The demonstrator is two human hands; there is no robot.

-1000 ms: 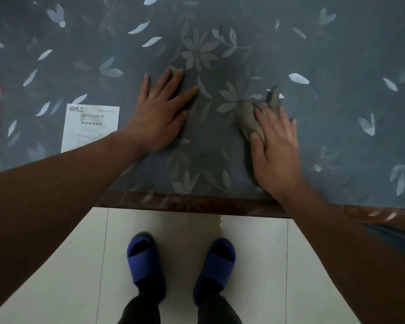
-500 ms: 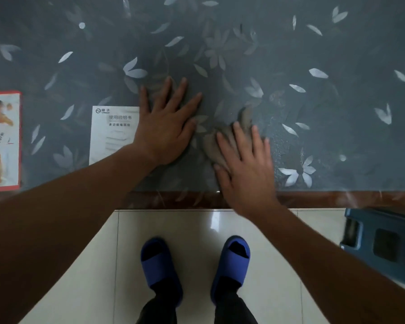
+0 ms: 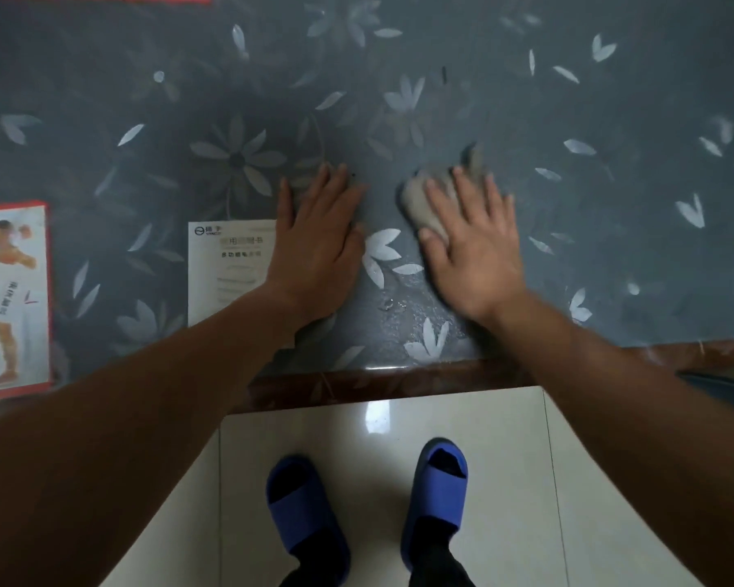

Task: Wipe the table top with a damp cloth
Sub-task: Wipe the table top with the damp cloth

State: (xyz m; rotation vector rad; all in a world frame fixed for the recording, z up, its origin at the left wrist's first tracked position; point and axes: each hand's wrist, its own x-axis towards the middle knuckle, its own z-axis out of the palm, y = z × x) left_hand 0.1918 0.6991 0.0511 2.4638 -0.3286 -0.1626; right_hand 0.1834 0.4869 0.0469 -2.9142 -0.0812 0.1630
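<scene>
On table top (image 3: 568, 269) | right hand (image 3: 473, 247) flat, pressing cloth (image 3: 420, 205) | left hand (image 3: 314, 247) flat, empty

We see a floor (image 3: 462, 438) of large pale glossy tiles with thin dark grout lines, and a soft patch of light (image 3: 377, 417) reflected in it just beside the furniture's dark reddish-brown wooden edge (image 3: 399, 377). The room is dim overall, the colours muted and bluish. At the right border, below that edge, a dark blue-grey object (image 3: 725, 389) shows only partly, and we cannot tell what it is.
</scene>
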